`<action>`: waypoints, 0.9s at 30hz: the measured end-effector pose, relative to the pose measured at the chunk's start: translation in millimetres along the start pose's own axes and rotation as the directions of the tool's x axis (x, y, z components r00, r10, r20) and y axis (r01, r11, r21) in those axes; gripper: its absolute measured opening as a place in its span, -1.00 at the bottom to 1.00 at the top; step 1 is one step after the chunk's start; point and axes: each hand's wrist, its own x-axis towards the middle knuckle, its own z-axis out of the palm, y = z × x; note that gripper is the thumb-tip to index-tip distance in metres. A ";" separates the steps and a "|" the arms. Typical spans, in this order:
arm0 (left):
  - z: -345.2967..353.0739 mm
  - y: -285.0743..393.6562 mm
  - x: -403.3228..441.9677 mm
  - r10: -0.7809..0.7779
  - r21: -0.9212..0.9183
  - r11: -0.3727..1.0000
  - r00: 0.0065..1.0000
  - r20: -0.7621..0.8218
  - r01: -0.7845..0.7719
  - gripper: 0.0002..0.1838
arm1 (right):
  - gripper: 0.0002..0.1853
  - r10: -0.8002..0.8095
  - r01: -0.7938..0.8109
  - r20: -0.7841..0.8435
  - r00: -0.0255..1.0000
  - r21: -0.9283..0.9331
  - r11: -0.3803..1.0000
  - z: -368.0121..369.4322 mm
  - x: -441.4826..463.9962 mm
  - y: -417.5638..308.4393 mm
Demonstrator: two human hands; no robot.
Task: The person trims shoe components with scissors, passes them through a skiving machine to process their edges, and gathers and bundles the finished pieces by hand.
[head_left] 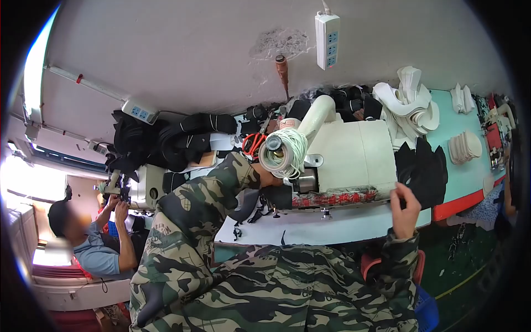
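Note:
A cream-coloured machine (354,149), which looks like an industrial sewing or skiving machine, stands before me with worn red paint along its front edge. My left hand (268,176) reaches to its left end, beside a metal block (307,180). Its fingers are mostly hidden behind a coil of pale green cord (293,146), so what they hold cannot be seen. Dark material (276,196) lies just below that hand. Raised near the machine's right end, my right hand (406,210) has loosely bent fingers, apart, with nothing visible in them. Black cut pieces (423,171) lie just beyond it.
Red-handled scissors (254,145) and bundled black pieces (207,124) sit at the back left. White cut pieces (409,108) are piled at the back right. Black scraps (238,232) lie on the white tabletop (310,235). A co-worker (105,243) sits at another machine on the left.

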 end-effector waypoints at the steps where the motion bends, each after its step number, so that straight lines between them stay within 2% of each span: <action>1: -1.6 -0.1 5.1 0.006 0.003 1.000 1.000 -0.008 -0.006 -0.74 | -0.77 -0.009 0.007 0.043 0.999 0.036 0.999 5.3 -4.0 -6.3; 7: -0.9 -6.0 21.2 0.006 0.001 1.000 0.999 -0.034 -0.006 -0.74 | -0.78 0.001 -0.024 0.168 0.986 0.134 0.991 35.6 -18.2 -42.8; 9: 1.2 -10.6 25.2 0.006 -0.006 1.000 0.999 -0.047 -0.007 -0.74 | -0.81 -0.112 0.072 0.252 0.961 0.163 0.984 46.5 -22.6 -45.1; 11: 2.9 -16.4 28.9 0.009 -0.021 1.000 0.998 -0.057 -0.010 -0.74 | -0.81 -0.140 0.099 0.276 0.951 0.156 0.983 59.0 -25.1 -44.2; 13: 2.3 -19.9 31.8 -0.001 -0.034 0.999 0.998 -0.068 -0.001 -0.74 | -0.78 -0.138 0.110 0.230 0.963 0.131 0.985 74.6 -22.8 -43.8; 15: 1.5 -20.5 34.3 -0.009 -0.036 0.999 0.996 -0.083 0.006 -0.74 | -0.68 0.022 -0.060 0.263 0.965 0.138 0.989 86.4 -13.1 -49.0; 16: 2.1 -20.2 35.5 -0.017 -0.037 0.999 0.996 -0.091 0.014 -0.74 | -0.68 0.030 -0.063 0.248 0.968 0.129 0.990 92.4 -6.7 -50.7; 18: 3.6 -18.5 35.3 -0.026 -0.036 0.999 0.993 -0.112 0.022 -0.74 | -0.48 0.149 -0.232 0.336 0.930 0.222 0.947 102.6 5.8 -54.5; 19: 4.7 -17.9 34.8 -0.029 -0.034 0.999 0.992 -0.121 0.025 -0.74 | -0.48 0.153 -0.232 0.326 0.933 0.220 0.948 106.2 12.2 -57.9; 21: 8.6 -14.1 31.6 -0.037 -0.033 0.999 0.989 -0.144 0.033 -0.74 | -0.33 0.177 -0.262 0.465 0.868 0.125 0.957 112.1 22.0 -63.9; 22: 11.3 -11.9 29.4 -0.043 -0.030 0.999 0.987 -0.154 0.039 -0.74 | -0.24 0.212 -0.303 0.481 0.851 0.118 0.946 115.4 25.9 -65.1; 25: 21.3 6.9 12.4 -0.097 -0.012 0.995 0.980 -0.174 0.097 -0.74 | -0.31 0.213 -0.270 0.421 0.882 0.080 0.960 119.8 30.0 -64.0; 26: 24.5 16.5 4.4 -0.159 -0.004 0.987 0.973 -0.168 0.161 -0.74 | -0.31 0.213 -0.270 0.419 0.883 0.081 0.960 119.0 30.8 -64.3; 27: 28.7 27.4 -2.9 -0.260 0.005 0.965 0.956 -0.135 0.263 -0.74 | -0.38 0.202 -0.218 0.370 0.907 0.000 0.976 117.7 31.7 -64.9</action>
